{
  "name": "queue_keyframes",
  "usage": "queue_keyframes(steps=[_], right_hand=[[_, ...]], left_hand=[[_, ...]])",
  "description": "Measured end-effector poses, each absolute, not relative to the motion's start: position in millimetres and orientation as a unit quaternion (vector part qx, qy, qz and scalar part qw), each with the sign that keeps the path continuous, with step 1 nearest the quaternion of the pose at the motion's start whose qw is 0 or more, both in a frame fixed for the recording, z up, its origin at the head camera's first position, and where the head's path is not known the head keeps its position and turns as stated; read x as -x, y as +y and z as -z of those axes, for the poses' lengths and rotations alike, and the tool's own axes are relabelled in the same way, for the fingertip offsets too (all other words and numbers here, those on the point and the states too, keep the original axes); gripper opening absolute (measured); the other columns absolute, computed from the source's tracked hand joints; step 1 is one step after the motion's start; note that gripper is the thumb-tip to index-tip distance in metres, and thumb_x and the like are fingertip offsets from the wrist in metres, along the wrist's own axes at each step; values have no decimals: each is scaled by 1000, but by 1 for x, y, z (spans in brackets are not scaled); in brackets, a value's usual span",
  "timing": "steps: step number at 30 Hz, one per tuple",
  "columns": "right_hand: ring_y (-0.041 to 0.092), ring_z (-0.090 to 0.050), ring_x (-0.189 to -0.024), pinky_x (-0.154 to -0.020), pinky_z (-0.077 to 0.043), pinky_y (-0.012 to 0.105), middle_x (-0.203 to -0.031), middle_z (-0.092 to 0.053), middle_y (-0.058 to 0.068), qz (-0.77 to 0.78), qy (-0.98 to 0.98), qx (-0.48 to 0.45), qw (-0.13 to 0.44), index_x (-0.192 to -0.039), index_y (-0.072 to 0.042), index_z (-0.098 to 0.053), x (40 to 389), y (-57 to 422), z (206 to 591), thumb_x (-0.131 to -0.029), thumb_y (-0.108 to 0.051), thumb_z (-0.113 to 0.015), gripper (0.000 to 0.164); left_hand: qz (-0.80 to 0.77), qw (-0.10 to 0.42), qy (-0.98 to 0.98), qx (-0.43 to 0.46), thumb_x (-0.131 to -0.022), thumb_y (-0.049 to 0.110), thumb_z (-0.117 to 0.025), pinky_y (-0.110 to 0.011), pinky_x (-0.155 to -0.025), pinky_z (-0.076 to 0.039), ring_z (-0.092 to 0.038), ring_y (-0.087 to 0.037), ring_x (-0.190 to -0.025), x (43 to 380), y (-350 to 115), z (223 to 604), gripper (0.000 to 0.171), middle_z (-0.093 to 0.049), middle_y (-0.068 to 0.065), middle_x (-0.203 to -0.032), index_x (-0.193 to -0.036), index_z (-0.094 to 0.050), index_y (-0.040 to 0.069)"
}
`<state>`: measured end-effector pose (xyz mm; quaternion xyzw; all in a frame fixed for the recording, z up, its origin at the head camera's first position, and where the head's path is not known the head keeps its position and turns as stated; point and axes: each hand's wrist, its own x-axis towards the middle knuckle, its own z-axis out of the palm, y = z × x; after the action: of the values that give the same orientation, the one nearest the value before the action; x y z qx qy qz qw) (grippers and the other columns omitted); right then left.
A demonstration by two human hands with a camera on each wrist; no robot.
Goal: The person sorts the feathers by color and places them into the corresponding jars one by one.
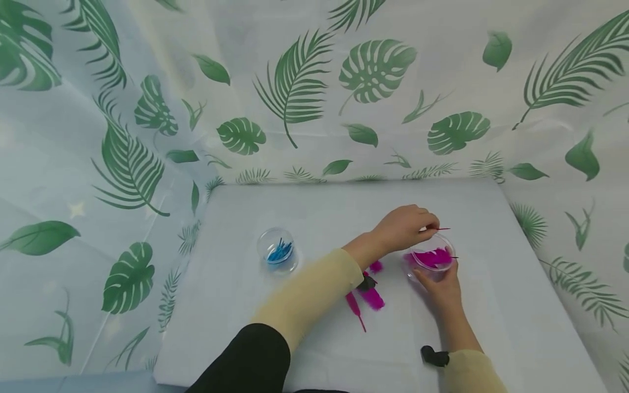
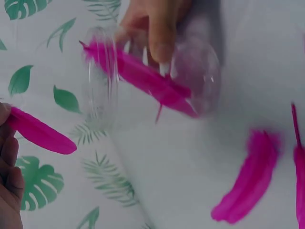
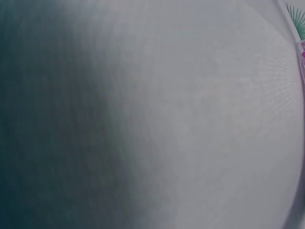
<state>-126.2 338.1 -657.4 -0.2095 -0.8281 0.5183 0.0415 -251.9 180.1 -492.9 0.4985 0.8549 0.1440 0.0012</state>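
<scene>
My left hand (image 1: 405, 228) pinches a magenta feather (image 2: 43, 132) by one end. In the head view only its thin quill shows, past the fingertips and above the jar's rim. My right hand (image 1: 444, 286) grips a clear jar (image 2: 202, 71) around its side, and magenta feathers (image 1: 434, 257) lie inside it. The thumb of that hand presses the jar wall in the left wrist view. Loose magenta feathers (image 1: 372, 298) lie on the table, partly hidden under the left forearm. The right wrist view is mostly blurred white surface.
A second clear jar (image 1: 263, 240) with several thin blue pieces (image 1: 280, 251) stands on the white table (image 1: 231, 349), left of the forearm. Leaf-printed sheets (image 1: 314, 98) rise behind and beside the table. Dark devices (image 1: 434, 356) sit at the wrists.
</scene>
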Motion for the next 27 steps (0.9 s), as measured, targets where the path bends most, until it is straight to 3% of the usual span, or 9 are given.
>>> queue_keyframes(steps=[8,13,21,27], right_hand=[[38,-20,-151,-121,-14,59,-162,-23,21,-515,-834,190,59,-159,-25,-2,125,340,666,-81,-39,-80,111],[39,-27,-147,-120,-20,58,-158,-30,24,-514,-835,180,82,-158,-20,-8,126,342,671,-78,-32,-83,110],[42,-29,-146,-118,-23,59,-157,-31,27,-511,-836,182,80,-158,-19,-7,127,342,668,-79,-30,-82,110],[41,-27,-148,-119,-22,58,-158,-30,24,-507,-838,185,83,-158,-18,-9,127,342,670,-79,-30,-82,108]], left_hand=[[-163,7,861,-482,-100,34,-57,-11,-89,-43,-58,2,-95,242,203,507,21,-68,17,-108,-116,-69,28],[-140,20,873,-466,-100,37,-56,-14,-87,-45,-59,1,-96,237,210,528,21,-68,19,-107,-117,-68,32],[-109,-20,891,-441,-98,44,-58,-20,-82,-43,-57,0,-98,226,213,558,20,-69,26,-108,-114,-69,40],[-69,-20,900,-430,-98,46,-55,-22,-86,-39,-54,-1,-107,224,212,568,21,-66,30,-113,-114,-68,44]])
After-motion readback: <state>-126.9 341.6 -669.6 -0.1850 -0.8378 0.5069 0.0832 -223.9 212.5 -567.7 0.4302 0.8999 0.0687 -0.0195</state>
